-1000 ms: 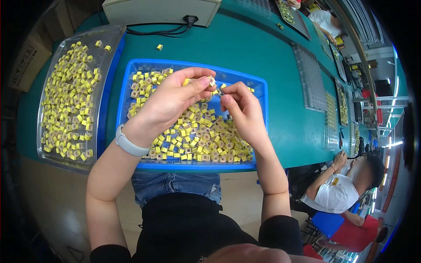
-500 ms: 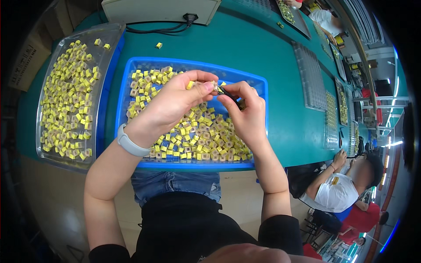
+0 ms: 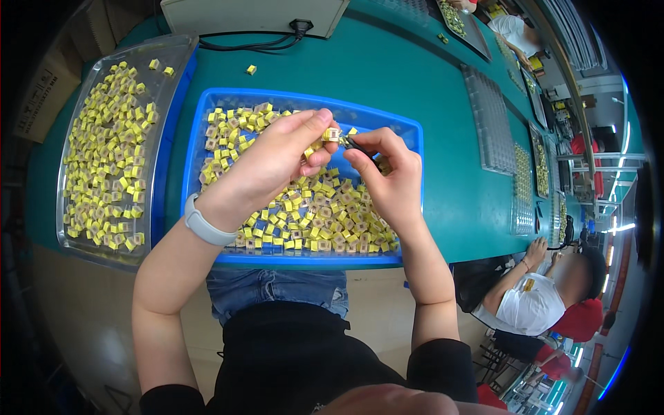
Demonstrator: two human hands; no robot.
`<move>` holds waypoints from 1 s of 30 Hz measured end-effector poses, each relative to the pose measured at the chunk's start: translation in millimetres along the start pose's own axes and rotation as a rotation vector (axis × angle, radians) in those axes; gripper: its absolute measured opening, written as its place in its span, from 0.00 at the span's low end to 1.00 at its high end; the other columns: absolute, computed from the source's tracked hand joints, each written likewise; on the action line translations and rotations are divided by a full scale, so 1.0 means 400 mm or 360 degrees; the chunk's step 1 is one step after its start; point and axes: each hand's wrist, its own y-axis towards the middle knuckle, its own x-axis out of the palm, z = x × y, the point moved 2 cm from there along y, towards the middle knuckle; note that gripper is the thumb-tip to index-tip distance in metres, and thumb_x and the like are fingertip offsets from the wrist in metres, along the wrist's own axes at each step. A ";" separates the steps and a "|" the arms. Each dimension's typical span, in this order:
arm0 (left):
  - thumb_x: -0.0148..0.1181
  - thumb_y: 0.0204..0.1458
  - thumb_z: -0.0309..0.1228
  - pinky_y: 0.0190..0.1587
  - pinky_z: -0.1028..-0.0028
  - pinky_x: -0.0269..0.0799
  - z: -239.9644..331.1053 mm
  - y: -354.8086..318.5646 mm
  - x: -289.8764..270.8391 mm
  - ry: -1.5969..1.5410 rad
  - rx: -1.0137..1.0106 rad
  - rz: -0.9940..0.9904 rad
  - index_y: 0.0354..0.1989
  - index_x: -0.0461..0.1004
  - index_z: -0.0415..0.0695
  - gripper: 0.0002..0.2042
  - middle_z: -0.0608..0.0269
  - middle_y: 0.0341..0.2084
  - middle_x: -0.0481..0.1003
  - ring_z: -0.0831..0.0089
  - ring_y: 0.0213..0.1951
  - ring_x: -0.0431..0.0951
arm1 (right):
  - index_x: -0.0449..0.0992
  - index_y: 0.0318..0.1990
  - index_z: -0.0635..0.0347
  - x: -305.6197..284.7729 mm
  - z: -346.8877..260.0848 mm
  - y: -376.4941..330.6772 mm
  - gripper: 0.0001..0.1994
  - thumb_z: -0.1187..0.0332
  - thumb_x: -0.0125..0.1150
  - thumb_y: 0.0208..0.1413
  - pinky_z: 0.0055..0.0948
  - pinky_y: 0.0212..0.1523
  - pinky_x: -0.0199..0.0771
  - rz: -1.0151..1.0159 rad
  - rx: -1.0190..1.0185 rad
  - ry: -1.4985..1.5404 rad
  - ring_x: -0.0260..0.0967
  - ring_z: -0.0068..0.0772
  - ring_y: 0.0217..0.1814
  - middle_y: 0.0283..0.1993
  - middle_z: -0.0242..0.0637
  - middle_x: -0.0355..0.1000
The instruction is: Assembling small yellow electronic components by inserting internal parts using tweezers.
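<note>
Over a blue tray (image 3: 304,261) of small yellow-taped transformers (image 3: 332,221), my two hands meet. My left hand (image 3: 277,145) is closed around a few of these parts, its thumb raised along the top. One transformer (image 3: 332,135) shows at its fingertips, with its pale face and thin pins toward the right. In my right hand (image 3: 391,166) is a slim black-handled tool (image 3: 354,144), gripped between thumb and fingers. Its tip is at the pins of that transformer; the palm hides most of it, so its exact kind cannot be made out.
A clear tray (image 3: 104,166) with many similar parts stands on a blue bin at left. A single part (image 3: 251,70) lies on the green table (image 3: 387,76) near a black power cable (image 3: 263,47). Clear blister trays (image 3: 487,117) and a co-worker (image 3: 539,297) are at right.
My left thumb has lifted off and the fingers have shifted, so a transformer now shows at their tips. My right hand has barely moved. Background people have shifted.
</note>
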 end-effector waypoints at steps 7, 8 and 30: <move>0.46 0.69 0.43 0.25 0.84 0.56 -0.003 0.000 0.000 0.0035 -0.0071 0.0037 0.41 0.69 0.42 0.15 0.70 0.28 0.67 0.87 0.24 0.61 | 0.79 0.37 0.65 -0.003 -0.008 -0.002 0.09 0.73 0.72 0.50 0.23 0.31 0.70 -0.0002 -0.0095 -0.0101 0.74 0.26 0.33 0.32 0.36 0.77; 0.46 0.68 0.43 0.25 0.84 0.56 -0.003 0.000 0.000 0.0008 -0.0080 0.0033 0.41 0.69 0.42 0.15 0.70 0.27 0.66 0.87 0.24 0.60 | 0.79 0.37 0.64 -0.003 -0.010 -0.001 0.09 0.73 0.72 0.50 0.23 0.31 0.70 -0.0005 -0.0104 -0.0099 0.74 0.26 0.33 0.32 0.36 0.77; 0.45 0.68 0.43 0.22 0.85 0.56 0.020 -0.004 -0.005 -0.0344 -0.0076 0.0163 0.42 0.69 0.44 0.15 0.70 0.27 0.66 0.86 0.23 0.63 | 0.81 0.38 0.66 0.024 0.035 0.002 0.13 0.65 0.69 0.50 0.38 0.34 0.75 -0.0523 0.0346 -0.0548 0.77 0.50 0.31 0.28 0.50 0.78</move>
